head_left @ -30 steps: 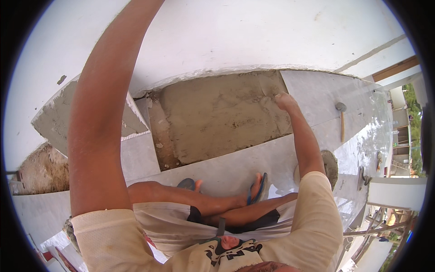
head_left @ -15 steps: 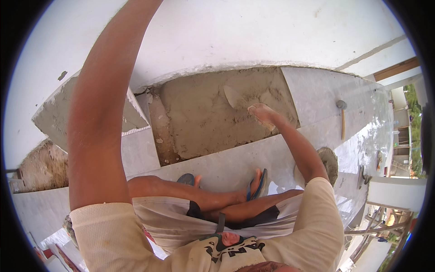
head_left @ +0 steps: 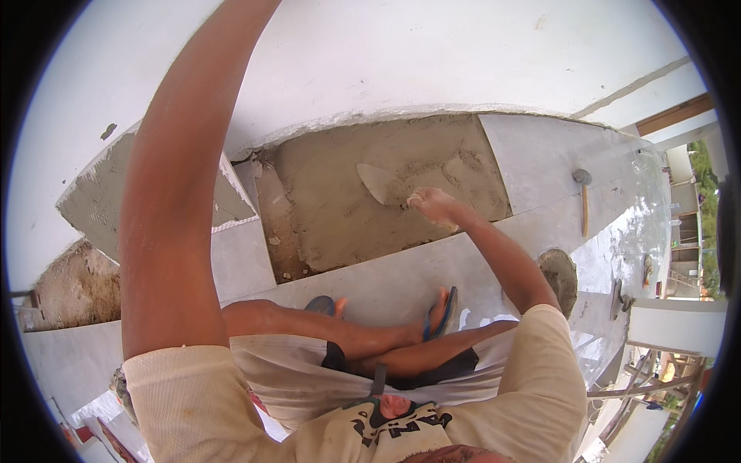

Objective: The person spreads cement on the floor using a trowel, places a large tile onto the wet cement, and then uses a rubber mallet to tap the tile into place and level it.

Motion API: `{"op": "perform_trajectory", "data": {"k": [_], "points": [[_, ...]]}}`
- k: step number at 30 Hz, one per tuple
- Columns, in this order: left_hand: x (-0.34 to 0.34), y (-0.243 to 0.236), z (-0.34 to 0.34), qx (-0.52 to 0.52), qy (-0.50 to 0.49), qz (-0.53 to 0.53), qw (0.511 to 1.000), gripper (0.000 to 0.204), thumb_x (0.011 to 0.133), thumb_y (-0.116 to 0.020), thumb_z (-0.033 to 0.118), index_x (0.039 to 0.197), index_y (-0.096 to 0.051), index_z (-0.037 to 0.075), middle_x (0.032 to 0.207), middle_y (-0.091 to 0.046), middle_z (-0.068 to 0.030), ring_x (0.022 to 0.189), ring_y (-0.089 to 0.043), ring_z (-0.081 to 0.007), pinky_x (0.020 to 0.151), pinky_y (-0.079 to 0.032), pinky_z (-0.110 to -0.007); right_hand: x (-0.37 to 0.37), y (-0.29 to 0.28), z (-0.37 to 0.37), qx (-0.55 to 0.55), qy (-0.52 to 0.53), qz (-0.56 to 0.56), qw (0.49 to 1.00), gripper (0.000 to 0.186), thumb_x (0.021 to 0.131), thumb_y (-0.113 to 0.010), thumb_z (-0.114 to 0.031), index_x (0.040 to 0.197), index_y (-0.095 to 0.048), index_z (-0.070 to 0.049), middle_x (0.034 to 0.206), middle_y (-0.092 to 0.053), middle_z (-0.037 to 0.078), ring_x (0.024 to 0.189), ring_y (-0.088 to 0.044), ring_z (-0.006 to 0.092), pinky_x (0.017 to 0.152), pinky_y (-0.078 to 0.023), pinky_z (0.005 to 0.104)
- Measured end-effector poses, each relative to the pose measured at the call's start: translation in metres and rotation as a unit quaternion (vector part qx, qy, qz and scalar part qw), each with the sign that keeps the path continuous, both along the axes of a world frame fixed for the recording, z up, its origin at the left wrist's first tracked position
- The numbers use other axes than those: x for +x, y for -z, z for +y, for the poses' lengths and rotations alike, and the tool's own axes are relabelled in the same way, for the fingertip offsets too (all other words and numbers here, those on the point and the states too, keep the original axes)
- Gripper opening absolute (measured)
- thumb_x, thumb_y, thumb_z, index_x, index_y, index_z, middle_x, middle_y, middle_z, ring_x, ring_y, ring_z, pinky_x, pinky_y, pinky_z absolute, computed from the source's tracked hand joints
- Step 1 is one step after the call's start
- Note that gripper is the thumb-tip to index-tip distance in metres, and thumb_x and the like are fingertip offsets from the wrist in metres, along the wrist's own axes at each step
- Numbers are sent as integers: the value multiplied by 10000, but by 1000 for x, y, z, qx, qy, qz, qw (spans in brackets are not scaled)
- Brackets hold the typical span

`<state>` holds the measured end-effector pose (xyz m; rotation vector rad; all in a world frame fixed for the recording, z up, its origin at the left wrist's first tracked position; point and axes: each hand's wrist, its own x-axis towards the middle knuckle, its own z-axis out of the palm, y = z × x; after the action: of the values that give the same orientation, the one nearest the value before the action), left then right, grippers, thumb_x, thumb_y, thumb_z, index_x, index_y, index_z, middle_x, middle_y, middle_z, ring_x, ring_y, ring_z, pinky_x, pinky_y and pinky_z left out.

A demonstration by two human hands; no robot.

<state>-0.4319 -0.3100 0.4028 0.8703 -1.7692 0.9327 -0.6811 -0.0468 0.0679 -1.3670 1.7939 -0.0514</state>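
Observation:
My right hand (head_left: 432, 207) is closed round the handle of a trowel (head_left: 376, 182). The pointed blade lies against a bed of wet grey mortar (head_left: 328, 224), which fills a rectangular gap in the tiled floor beside the wall. My left arm (head_left: 174, 201) stretches up past the top of the picture, so its hand is out of sight. Partly behind that arm, a tile (head_left: 96, 189) with mortar spread on its face leans against the white wall (head_left: 401, 54).
Grey floor tiles (head_left: 532, 158) border the mortar on the right and near sides. A mallet (head_left: 583, 202) lies on them at the right. Closer to me stands a round container of mortar (head_left: 559, 279). My sandalled foot (head_left: 440, 312) rests on the near tiles.
My right hand has drawn the trowel a little to the left across the mortar. The left arm has shifted only slightly.

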Motion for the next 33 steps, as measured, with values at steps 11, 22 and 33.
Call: {"op": "perform_trajectory", "data": {"k": [11,22,33], "points": [[-10,-1,11,21,-58,8,998,939,954,-533,618,1599,-145,56,1671,-42,-212,1553,18,-353,1260,9,-518,-131,10,24,-67,101,316,941,466,972,-506,-419,1252,-581,-55,1180,-665,263,1178,-600,423,986,-473,520],[-7,8,-17,-67,-3,12,998,969,948,-533,632,1605,-107,61,1671,-23,-209,1553,38,-351,1257,18,-530,-155,42,44,-70,79,151,983,399,958,-504,-388,1038,-652,-26,901,-691,172,795,-678,359,733,-532,487],[-5,2,-13,-51,-1,8,999,957,947,-551,611,1603,-125,60,1670,-31,-214,1552,30,-361,1255,24,-536,-138,11,55,-56,352,-70,932,387,990,-534,-413,1009,-624,-37,711,-551,52,517,-539,157,436,-443,346]]}}
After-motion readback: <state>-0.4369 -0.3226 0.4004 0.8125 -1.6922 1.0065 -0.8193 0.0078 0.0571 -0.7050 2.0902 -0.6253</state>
